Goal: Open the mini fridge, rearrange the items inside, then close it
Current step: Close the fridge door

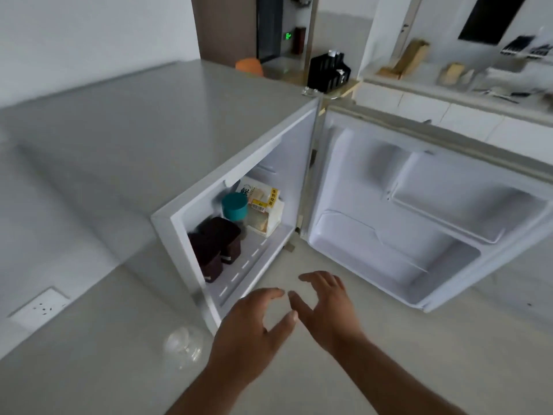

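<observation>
The white mini fridge (167, 145) stands on the floor with its door (419, 205) swung wide open to the right. Inside, two dark maroon boxes (218, 250) sit at the front left. Behind them stands a teal cup (235, 206), and a bagged bread loaf with a yellow label (264, 209) leans at the back right. My left hand (251, 333) and my right hand (326, 307) hover side by side over the floor just in front of the fridge opening. Both are empty, with fingers spread.
A clear plastic dome lid (184, 345) lies on the floor left of my left arm. A floor socket (42, 308) sits at the far left. Behind the fridge are an orange object (250, 66), a black rack (329, 71) and a white low cabinet (449, 109) with clutter on top.
</observation>
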